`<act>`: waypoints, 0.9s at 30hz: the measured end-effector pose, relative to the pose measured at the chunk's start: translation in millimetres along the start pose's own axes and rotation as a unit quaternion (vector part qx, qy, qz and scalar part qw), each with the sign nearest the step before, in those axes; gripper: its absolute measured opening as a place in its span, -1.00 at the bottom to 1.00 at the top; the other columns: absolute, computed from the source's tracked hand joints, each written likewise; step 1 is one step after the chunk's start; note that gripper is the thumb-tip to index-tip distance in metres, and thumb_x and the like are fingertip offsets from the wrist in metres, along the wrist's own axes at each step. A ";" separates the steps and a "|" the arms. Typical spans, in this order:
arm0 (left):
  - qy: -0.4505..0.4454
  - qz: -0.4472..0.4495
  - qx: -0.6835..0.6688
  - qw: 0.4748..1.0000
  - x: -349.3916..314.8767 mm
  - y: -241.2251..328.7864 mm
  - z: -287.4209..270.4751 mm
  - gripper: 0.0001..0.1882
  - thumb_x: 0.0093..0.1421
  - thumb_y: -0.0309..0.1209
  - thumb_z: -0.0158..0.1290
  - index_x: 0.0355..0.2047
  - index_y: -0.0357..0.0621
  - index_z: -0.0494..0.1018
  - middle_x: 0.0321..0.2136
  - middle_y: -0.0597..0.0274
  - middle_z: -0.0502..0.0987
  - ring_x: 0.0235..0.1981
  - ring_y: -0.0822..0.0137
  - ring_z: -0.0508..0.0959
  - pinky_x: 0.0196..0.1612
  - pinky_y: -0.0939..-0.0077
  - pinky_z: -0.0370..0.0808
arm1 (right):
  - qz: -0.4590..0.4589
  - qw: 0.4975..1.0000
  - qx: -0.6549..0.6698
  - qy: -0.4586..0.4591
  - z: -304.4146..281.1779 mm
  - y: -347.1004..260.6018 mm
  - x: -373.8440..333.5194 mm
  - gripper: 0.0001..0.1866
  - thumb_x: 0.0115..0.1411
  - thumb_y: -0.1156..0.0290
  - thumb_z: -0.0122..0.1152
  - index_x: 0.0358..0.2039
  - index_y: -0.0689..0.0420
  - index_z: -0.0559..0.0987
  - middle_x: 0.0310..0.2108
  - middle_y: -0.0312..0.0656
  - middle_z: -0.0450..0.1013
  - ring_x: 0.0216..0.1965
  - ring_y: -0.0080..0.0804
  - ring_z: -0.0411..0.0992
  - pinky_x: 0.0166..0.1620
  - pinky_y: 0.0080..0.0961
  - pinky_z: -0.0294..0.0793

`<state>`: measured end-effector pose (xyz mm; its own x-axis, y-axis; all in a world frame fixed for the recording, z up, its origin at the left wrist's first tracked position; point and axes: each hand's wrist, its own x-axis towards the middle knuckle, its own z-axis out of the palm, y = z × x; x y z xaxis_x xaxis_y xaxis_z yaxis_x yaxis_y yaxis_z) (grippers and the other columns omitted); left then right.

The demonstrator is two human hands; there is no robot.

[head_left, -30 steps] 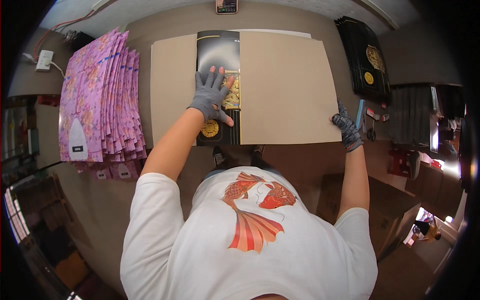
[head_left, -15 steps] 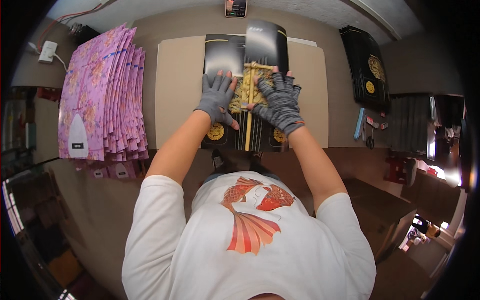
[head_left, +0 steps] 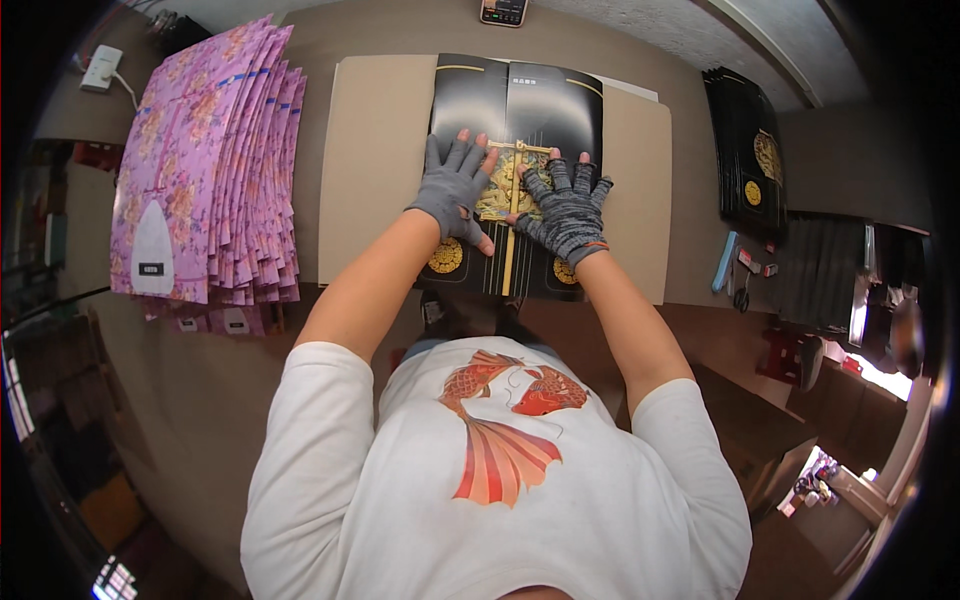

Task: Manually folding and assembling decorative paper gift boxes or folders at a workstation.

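Note:
A black printed cover (head_left: 555, 105) with gold medallions and a gold central band lies on a beige board (head_left: 375, 120). Its upper part has two glossy panels, side by side, meeting along a middle seam. My left hand (head_left: 453, 192), in a plain grey fingerless glove, rests flat on the left half with fingers spread. On the right half lies my right hand (head_left: 568, 205), in a mottled grey fingerless glove, its fingers also apart. Between the hands shows the gold pattern, partly hidden by the fingers. Neither hand grips anything.
Pink floral covers (head_left: 195, 150) stand stacked at the left, near a white power socket (head_left: 101, 68). Black-and-gold covers (head_left: 742, 125) are piled at the right. Below them lie a blue strip (head_left: 723, 262) and scissors (head_left: 742, 297). A phone (head_left: 503, 11) sits at the far edge.
The cover's right upper panel, raised and blurred before, now lies flat beside the left one. My hands stay on the cover with little movement; the whole view has shifted slightly.

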<state>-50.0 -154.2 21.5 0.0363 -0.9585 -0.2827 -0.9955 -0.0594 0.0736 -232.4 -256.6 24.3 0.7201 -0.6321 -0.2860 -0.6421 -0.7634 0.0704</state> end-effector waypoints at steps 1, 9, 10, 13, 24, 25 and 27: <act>-0.011 -0.002 0.008 1.000 0.3 -0.1 -2.0 0.68 -0.62 0.56 0.15 0.42 -0.22 -0.17 0.43 -0.12 -0.18 0.45 -0.13 -0.27 0.32 -0.38 -0.33 | -0.002 1.000 -0.001 -0.004 0.4 0.6 0.9 -0.02 -0.01 -0.56 -0.04 0.38 -0.41 0.15 0.48 -0.12 -0.23 0.44 0.25 -0.45 0.24 0.54 -0.48; -0.021 0.003 0.003 1.000 -0.8 1.3 -4.4 0.63 -0.58 0.54 0.19 0.44 -0.07 -0.17 0.43 -0.15 -0.21 0.45 -0.14 -0.29 0.31 -0.38 -0.33 | 0.002 1.000 0.007 -0.016 0.8 0.9 1.8 -0.02 -0.01 -0.58 -0.08 0.38 -0.41 0.14 0.48 -0.12 -0.26 0.45 0.25 -0.47 0.25 0.50 -0.54; -0.017 0.006 -0.002 1.000 -1.3 1.4 -5.2 0.61 -0.58 0.54 0.19 0.45 0.02 -0.15 0.43 -0.16 -0.21 0.45 -0.15 -0.29 0.31 -0.38 -0.33 | 0.002 1.000 0.006 -0.024 -0.5 -0.1 1.9 -0.02 0.00 -0.58 -0.09 0.39 -0.41 0.14 0.49 -0.11 -0.27 0.45 0.25 -0.47 0.25 0.49 -0.55; -0.037 0.008 0.009 0.999 0.6 1.1 -9.5 0.55 -0.57 0.54 0.19 0.45 0.21 -0.13 0.43 -0.18 -0.20 0.45 -0.17 -0.28 0.29 -0.40 -0.34 | 0.001 0.999 0.005 -0.033 -1.6 0.3 3.3 -0.02 0.00 -0.58 -0.09 0.39 -0.41 0.12 0.49 -0.11 -0.29 0.45 0.25 -0.46 0.25 0.48 -0.56; -0.038 0.019 0.014 0.999 25.6 20.6 -25.6 0.18 -0.22 0.30 0.25 0.29 -0.20 0.20 0.38 0.05 0.08 0.43 0.11 -0.02 0.30 -0.48 -0.26 | -0.005 0.999 0.040 -0.005 19.9 10.8 20.5 -0.05 0.16 -0.34 -0.02 0.44 -0.15 0.00 0.47 0.01 -0.28 0.47 0.08 -0.37 0.35 0.29 -0.41; -0.038 0.022 0.014 0.999 26.2 27.2 -28.8 0.18 -0.22 0.30 0.25 0.29 -0.20 0.20 0.38 0.05 0.08 0.43 0.11 -0.02 0.30 -0.48 -0.26 | 0.005 0.999 0.040 0.005 23.2 12.9 25.1 -0.06 0.17 -0.30 -0.02 0.44 -0.09 0.00 0.47 0.01 -0.28 0.48 0.03 -0.35 0.36 0.24 -0.39; -0.080 -0.013 0.041 0.996 27.5 35.3 -31.5 0.14 -0.25 0.20 0.33 0.26 -0.22 0.24 0.36 0.03 0.12 0.41 0.09 0.02 0.30 -0.48 -0.24 | 0.012 0.998 0.055 0.001 15.5 21.3 48.5 -0.09 0.21 -0.23 -0.03 0.43 0.01 0.01 0.47 0.01 -0.24 0.48 -0.02 -0.30 0.39 0.16 -0.33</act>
<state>-81.4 -191.4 46.5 0.0548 -0.8999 -0.4327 -0.9984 -0.0546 -0.0127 -215.2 -301.5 -2.8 0.7048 -0.6506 -0.2829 -0.6842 -0.7287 -0.0288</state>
